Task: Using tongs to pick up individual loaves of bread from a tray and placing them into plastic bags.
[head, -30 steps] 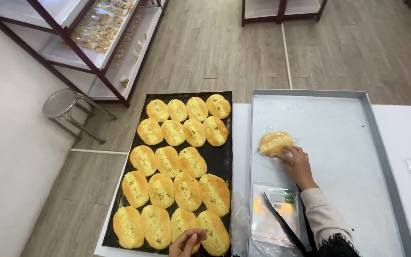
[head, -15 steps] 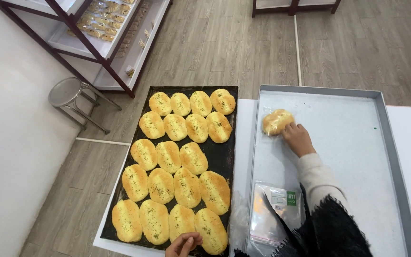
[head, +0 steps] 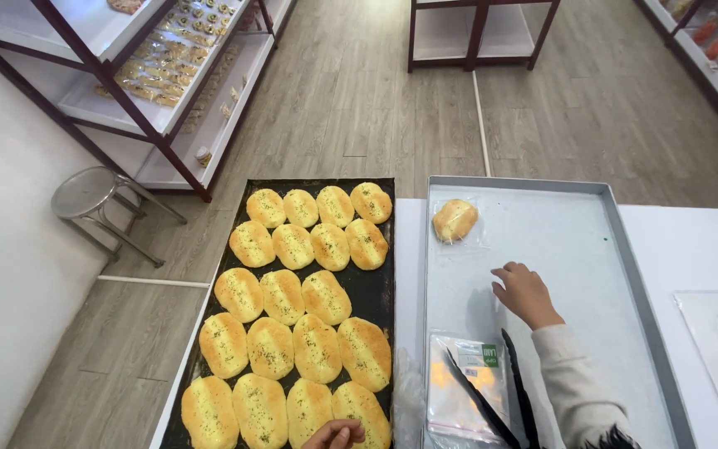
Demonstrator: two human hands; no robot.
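The right hand point(head: 525, 293) has let go of the golden oval bun sealed in a clear plastic bag point(head: 455, 219) and drawn back toward the middle of the shallow grey metal tray point(head: 625, 249); half a second ago its fingers were at the bun, and now it hovers apart from it, fingers loosely curled and holding nothing. The bagged bun lies alone near the tray's far left corner, so that one looks placed. Its long axis runs diagonally, the far end tipped toward the tray's far edge and a little to the right.

The left hand point(head: 336, 434) shows only at the bottom edge, resting on the near edge of the black baking sheet point(head: 376, 287), touching a herb-flecked golden bun point(head: 361, 412); I cannot tell whether it grips it. A stack of clear printed bags point(head: 467, 391) and black tongs point(head: 492, 399) lie at the grey tray's near edge.
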